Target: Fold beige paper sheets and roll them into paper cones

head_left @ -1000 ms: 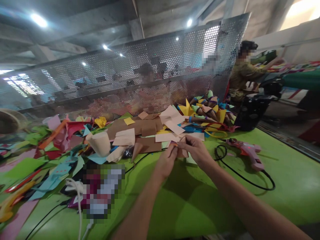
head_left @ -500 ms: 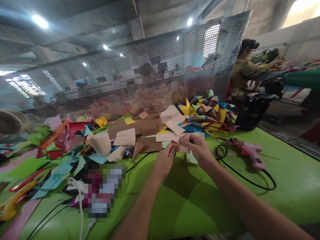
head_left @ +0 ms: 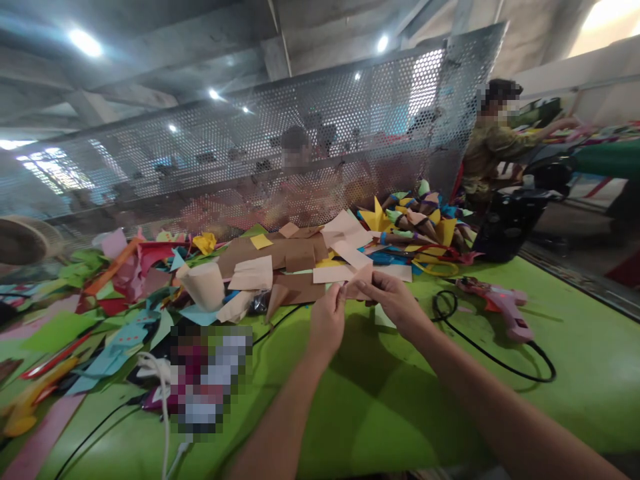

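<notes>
Paper piece (head_left: 361, 280), small, tan-pink, pinched between both hands just above the green desk (head_left: 575, 347), in front of the heap of cut sheets. Left hand (head_left: 327, 319) has fingertips closed on its left edge; right hand (head_left: 395, 300) pinches the right side, fingers curled over it. Looks like it's being folded or rolled, can't tell which.

Behind it: brown and beige paper sheets (head_left: 295, 263), a rolled beige cone (head_left: 203, 285), coloured scraps (head_left: 120, 280) spread to the left. Finished paper cones (head_left: 420, 223) piled by the mesh screen (head_left: 300, 147).

Pink glue gun (head_left: 500, 303) lies to the right on the desk, apart from the hands, its black cord (head_left: 480, 353) looping close to the right forearm.

Risks, my read: forearm snags the cord and drags the gun; if the nozzle is hot, it burns skin or paper. Thin paper may crease or tear under a tight pinch.

No readable brand or writing; the item at lower left is blurred out.
</notes>
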Action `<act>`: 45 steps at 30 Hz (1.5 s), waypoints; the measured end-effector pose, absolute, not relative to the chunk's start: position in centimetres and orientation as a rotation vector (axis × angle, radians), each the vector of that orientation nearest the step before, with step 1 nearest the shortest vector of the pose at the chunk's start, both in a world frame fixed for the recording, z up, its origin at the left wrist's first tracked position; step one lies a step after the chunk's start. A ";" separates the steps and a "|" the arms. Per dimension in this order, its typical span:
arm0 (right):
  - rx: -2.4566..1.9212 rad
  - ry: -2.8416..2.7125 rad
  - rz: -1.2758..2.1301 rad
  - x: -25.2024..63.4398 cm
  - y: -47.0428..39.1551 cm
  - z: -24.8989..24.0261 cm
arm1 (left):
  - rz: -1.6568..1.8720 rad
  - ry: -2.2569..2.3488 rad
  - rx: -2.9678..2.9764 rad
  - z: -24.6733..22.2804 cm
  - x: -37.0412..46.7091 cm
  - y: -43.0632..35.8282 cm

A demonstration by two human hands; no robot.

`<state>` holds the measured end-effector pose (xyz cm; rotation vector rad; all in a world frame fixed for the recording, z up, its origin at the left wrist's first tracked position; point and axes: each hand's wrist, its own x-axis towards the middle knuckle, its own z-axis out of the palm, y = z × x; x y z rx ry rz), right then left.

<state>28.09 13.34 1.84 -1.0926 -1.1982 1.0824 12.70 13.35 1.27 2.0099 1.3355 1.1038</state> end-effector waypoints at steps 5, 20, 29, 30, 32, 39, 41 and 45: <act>-1.083 -1.268 1.084 28.1 13.5 1.5 | 1.131 1.400 2.017 0.9 12.5 13.7; -1.166 -1.257 0.916 28.5 13.8 1.3 | 1.240 1.384 1.809 0.8 10.6 15.6; -1.228 -1.324 0.867 28.7 14.0 0.6 | 1.379 1.760 1.751 0.3 7.3 17.8; -1.226 -1.325 0.871 28.7 14.0 0.6 | 1.388 1.765 1.735 0.3 7.1 17.9; -1.212 -1.326 0.884 28.7 14.0 0.6 | 1.401 1.741 1.704 0.3 7.1 18.0; -1.077 -1.319 0.931 28.3 14.1 0.2 | 1.348 1.425 1.573 1.2 9.8 16.7; -1.041 -1.273 0.967 28.2 14.1 0.3 | 1.335 1.269 1.463 1.7 10.7 15.7; -0.994 -1.197 1.073 28.2 14.0 1.1 | 1.255 1.125 1.433 2.4 11.2 13.2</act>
